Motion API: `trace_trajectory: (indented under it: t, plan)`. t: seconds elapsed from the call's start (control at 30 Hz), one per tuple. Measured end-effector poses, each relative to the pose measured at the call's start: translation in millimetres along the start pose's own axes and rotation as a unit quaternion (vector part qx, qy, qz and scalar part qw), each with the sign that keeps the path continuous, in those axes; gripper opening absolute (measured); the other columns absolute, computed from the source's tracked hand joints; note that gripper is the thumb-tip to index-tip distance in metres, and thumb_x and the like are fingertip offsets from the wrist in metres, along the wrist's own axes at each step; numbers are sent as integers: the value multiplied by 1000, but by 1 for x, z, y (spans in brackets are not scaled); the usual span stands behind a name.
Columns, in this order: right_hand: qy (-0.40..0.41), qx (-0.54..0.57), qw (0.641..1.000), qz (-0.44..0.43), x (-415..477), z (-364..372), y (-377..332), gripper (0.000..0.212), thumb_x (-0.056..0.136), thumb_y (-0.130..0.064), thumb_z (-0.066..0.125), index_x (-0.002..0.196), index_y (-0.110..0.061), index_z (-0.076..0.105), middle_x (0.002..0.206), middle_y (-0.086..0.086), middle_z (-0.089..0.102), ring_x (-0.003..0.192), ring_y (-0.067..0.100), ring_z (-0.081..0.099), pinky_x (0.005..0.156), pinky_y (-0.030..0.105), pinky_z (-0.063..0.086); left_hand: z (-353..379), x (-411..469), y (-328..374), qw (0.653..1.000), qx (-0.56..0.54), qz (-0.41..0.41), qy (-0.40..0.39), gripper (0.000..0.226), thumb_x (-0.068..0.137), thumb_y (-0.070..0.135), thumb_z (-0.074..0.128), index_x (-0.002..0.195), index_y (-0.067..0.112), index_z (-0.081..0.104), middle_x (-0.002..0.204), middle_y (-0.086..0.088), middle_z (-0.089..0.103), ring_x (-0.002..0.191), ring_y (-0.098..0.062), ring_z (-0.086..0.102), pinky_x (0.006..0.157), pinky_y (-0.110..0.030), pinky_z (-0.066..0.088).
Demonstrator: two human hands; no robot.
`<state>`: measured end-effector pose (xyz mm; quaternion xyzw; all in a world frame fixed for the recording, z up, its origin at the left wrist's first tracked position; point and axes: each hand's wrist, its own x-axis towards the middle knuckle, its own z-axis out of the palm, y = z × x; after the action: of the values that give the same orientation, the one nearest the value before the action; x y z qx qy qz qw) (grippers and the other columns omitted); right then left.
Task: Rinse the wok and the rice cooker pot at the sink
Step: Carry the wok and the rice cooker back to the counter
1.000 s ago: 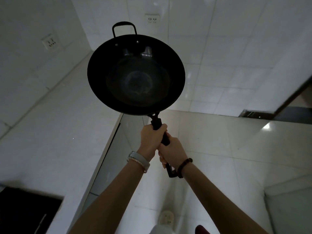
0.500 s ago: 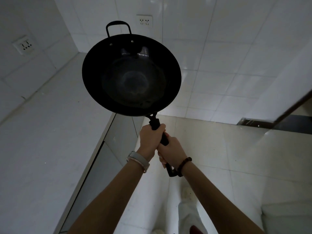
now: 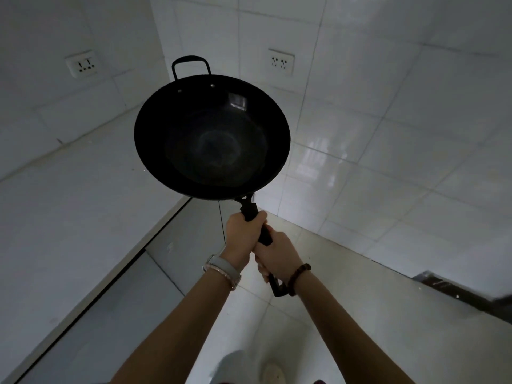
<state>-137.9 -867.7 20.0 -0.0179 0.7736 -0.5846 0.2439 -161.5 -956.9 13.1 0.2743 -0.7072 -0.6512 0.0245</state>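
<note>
Both hands grip the black wok's (image 3: pixel 212 137) long handle, left hand (image 3: pixel 242 235) ahead of right hand (image 3: pixel 277 254), fingers wrapped tight. The wok hangs in mid-air past the white bench's (image 3: pixel 69 217) edge.

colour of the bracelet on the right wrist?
Dark brown beads: the bracelet sits by the end of the wok handle. The head view shows it.
</note>
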Motion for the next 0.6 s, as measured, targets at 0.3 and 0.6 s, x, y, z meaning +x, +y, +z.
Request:
trace_trajectory:
  t: [0.3,0.6]
  plan:
    - [-77,3,997,-14,85,-19,-26,4,88,-9,56,85,-11,54,49,2,45,36,12,41,39,23,41,6,78,24,999,-33,-22,19,20,84,20,66,78,1,64,80,-19,66,73,-26,63,80,-48,58]
    - [-110,-20,993,-22,213,-19,-72,3,90,-10,54,91,-8,54,47,0,42,35,12,40,41,25,42,6,203,60,997,-60,-15,53,19,87,15,64,68,9,63,67,-4,65,62,-14,61,69,-32,57]
